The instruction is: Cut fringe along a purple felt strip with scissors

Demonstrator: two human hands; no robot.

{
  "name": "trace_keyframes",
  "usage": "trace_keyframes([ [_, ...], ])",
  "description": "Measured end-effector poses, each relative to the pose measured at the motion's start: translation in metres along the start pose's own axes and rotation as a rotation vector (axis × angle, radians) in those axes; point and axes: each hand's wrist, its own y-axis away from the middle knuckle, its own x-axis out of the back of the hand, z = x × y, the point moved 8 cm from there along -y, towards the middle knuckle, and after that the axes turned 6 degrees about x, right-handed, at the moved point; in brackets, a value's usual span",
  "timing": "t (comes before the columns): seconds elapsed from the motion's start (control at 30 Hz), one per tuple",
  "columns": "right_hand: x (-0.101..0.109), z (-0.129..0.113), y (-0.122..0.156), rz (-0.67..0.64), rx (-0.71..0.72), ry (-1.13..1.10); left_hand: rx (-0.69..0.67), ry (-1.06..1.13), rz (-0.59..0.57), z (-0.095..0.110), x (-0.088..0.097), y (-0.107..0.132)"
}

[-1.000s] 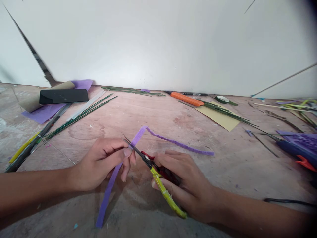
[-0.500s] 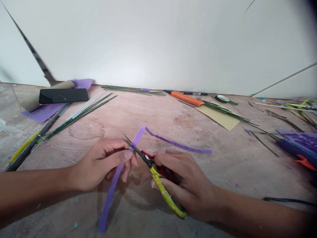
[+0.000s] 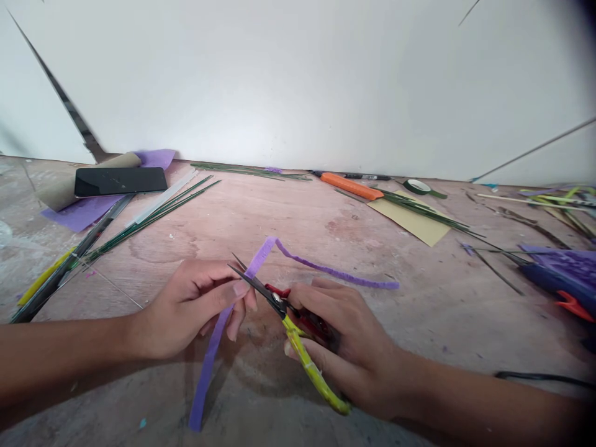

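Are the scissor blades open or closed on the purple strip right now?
Open. The blades of the scissors spread in a narrow V around the purple strip, which the left hand pinches; the right hand grips the handles.

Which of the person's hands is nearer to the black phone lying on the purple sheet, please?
Left. The left hand pinches the purple strip below the black phone; the right hand, holding the scissors, sits farther right.

Phone (image 3: 120, 180) far left on table (image 3: 288, 217); tape roll (image 3: 418, 185) far right

We are at a craft workbench. Green floral wires (image 3: 149, 217), floral tape (image 3: 418, 185) and purple paper (image 3: 84, 211) litter our stained surface (image 3: 288, 217).
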Motion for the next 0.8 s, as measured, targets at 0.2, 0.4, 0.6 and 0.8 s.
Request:
trace_keyframes([
  [0.2, 0.0009, -0.002, 0.0015, 0.007, 0.038, -0.021, 0.012, 0.017, -0.01, -0.0025, -0.0001, -0.0002],
  [0.4, 0.0008, -0.0016, 0.0022, 0.011, 0.041, -0.049, 0.022, 0.024, -0.006, -0.0053, 0.0017, -0.0006],
  [0.6, 0.0012, -0.0026, 0.0011, 0.014, 0.04, -0.048, 0.008, 0.002, -0.039, -0.0028, -0.0016, -0.0005],
  [0.8, 0.0, 0.0016, 0.0023, 0.011, 0.019, -0.077, 0.049, 0.05, -0.033, -0.0057, -0.0011, -0.0007],
])
